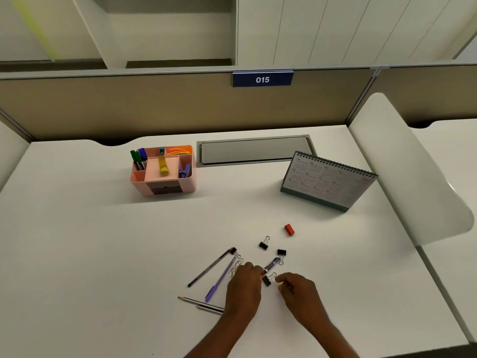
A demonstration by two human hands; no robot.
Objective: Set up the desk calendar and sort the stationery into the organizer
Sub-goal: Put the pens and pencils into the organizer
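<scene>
Left hand [242,288]: fingers curled, tips pinching the near end of the purple pen [272,263], which slants away to the far right.
Right hand [296,290]: fingers curled, tips just beside the wire handle of the black clip [266,281]; whether they pinch it cannot be told.
Black clip: on the counter [90,241] between the hands, by the pen's near end.
Left of the hands: paper clips [236,267], lilac pen [222,280], black pen [210,268], and two pencils [201,303] running under the left wrist.
Beyond the hands: two binder clips [263,244] lying apart, then a red eraser [289,229] farther right.
Calendar [327,182]: standing upright, far right.
Organizer [165,189]: far left, well apart from the loose things, holding markers [138,157] and a yellow highlighter [163,167].
</scene>
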